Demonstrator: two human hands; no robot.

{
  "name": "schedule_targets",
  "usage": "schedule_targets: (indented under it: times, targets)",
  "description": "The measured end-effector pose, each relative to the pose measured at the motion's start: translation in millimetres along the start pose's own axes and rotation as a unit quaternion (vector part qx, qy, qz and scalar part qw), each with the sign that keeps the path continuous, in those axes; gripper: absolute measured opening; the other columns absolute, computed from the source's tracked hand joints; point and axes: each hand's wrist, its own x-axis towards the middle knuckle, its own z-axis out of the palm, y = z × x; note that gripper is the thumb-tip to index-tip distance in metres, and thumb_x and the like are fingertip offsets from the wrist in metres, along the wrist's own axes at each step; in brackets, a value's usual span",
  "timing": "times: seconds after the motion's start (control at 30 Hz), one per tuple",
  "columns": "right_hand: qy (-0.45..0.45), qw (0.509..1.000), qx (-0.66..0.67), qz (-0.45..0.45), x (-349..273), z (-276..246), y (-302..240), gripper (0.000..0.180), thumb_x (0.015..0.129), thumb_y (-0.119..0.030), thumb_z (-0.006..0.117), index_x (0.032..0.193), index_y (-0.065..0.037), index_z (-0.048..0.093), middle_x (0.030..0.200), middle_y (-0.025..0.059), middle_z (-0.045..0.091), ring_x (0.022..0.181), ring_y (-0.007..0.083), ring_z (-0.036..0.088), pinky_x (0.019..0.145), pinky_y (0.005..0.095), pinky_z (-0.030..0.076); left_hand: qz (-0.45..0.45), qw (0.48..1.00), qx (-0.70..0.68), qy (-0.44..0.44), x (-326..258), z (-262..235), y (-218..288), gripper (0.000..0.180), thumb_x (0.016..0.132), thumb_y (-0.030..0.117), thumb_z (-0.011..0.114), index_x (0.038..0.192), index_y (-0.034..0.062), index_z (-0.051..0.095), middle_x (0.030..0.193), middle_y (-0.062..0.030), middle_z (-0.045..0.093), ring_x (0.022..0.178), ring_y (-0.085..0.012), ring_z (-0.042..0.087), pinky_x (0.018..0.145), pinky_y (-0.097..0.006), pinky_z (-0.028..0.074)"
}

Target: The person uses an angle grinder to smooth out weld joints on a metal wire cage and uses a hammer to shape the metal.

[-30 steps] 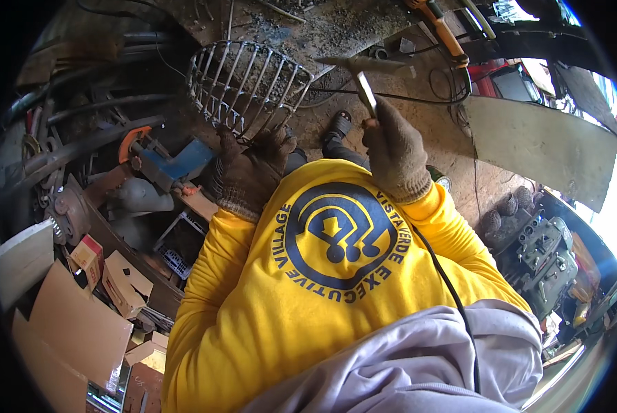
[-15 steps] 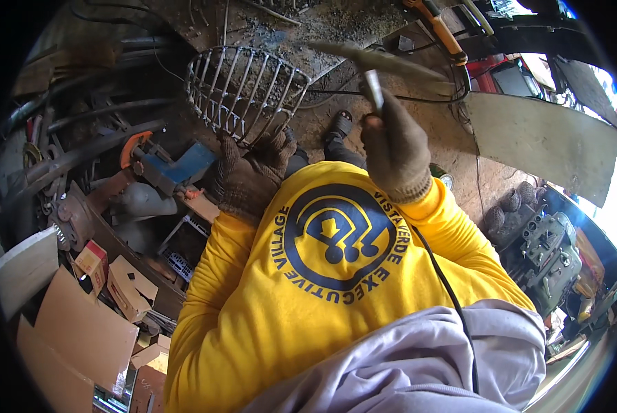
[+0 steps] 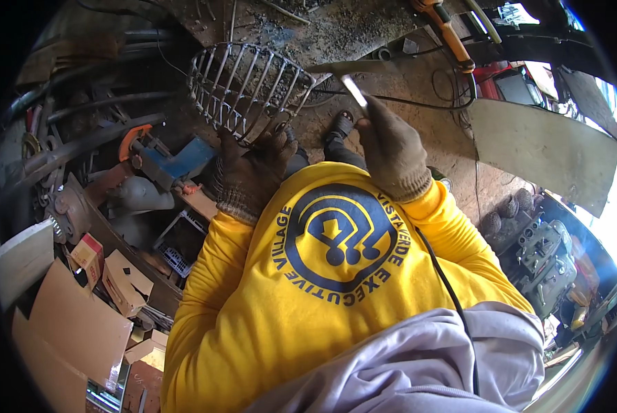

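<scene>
While the left hand [image 3: 250, 175] clamped its glove on the near rim of the wire basket [image 3: 246, 89], the right hand [image 3: 391, 155] stood just right of the basket, fist closed on a thin metal rod [image 3: 354, 91]. The rod's long axis slanted up-left toward the basket's right rim, its tip nearly there. A black cable [image 3: 398, 103] ran right of the basket; a flat metal sheet [image 3: 542, 148] lay farther right.

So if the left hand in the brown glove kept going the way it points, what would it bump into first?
The left hand already grips the rim of the wire basket and points up toward it. Going straight on, it would most likely press further into the basket's bars, though depth is hard to judge from this view.
</scene>
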Motion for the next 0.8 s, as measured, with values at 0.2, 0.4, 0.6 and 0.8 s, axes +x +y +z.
schedule_targets:
  times: [0.2, 0.4, 0.6, 0.8]
  targets:
    - [0.033, 0.997, 0.063, 0.024, 1.6, -1.8, -0.6, 0.039, 0.093, -0.011, 0.060, 0.131, -0.005, 0.057, 0.095, 0.0206, 0.069, 0.084, 0.0384, 0.070, 0.071, 0.0410, 0.055, -0.010, 0.996, -0.061, -0.058, 1.9, -3.0, 2.1, 0.081, 0.091, 0.069, 0.053, 0.130, -0.0019, 0.060, 0.132, -0.0228, 0.062, 0.122, -0.0347, 0.060, 0.113, -0.049, 0.040]
    - [-0.009, 0.994, 0.073, 0.084, 5.5, -10.7, -12.9, 0.037, 0.095, -0.019, 0.060, 0.130, -0.007, 0.058, 0.095, 0.0202, 0.069, 0.087, 0.0407, 0.068, 0.075, 0.0457, 0.055, -0.046, 0.995, -0.084, -0.038, 7.2, -0.3, 6.4, 0.082, 0.089, 0.069, 0.055, 0.132, -0.0009, 0.058, 0.135, -0.0234, 0.060, 0.118, -0.0355, 0.061, 0.112, -0.049, 0.041]
    - [-0.060, 0.996, -0.061, -0.028, 2.4, 2.9, 8.3, 0.040, 0.093, -0.011, 0.063, 0.132, -0.006, 0.056, 0.090, 0.0191, 0.068, 0.082, 0.0362, 0.070, 0.071, 0.0417, 0.055, -0.011, 0.996, -0.059, -0.064, 7.0, -4.7, 3.9, 0.079, 0.088, 0.068, 0.058, 0.126, -0.0010, 0.062, 0.127, -0.0239, 0.064, 0.115, -0.0356, 0.062, 0.110, -0.049, 0.043]
    - [0.004, 0.994, 0.084, 0.073, 10.4, -6.7, 1.9, 0.034, 0.095, -0.013, 0.061, 0.127, -0.005, 0.059, 0.090, 0.0199, 0.068, 0.085, 0.0372, 0.070, 0.072, 0.0403, 0.054, 0.032, 0.981, -0.062, 0.180, 12.0, 5.0, 4.3, 0.069, 0.088, 0.066, 0.061, 0.109, 0.0002, 0.067, 0.107, -0.0245, 0.070, 0.102, -0.0369, 0.067, 0.099, -0.047, 0.053]
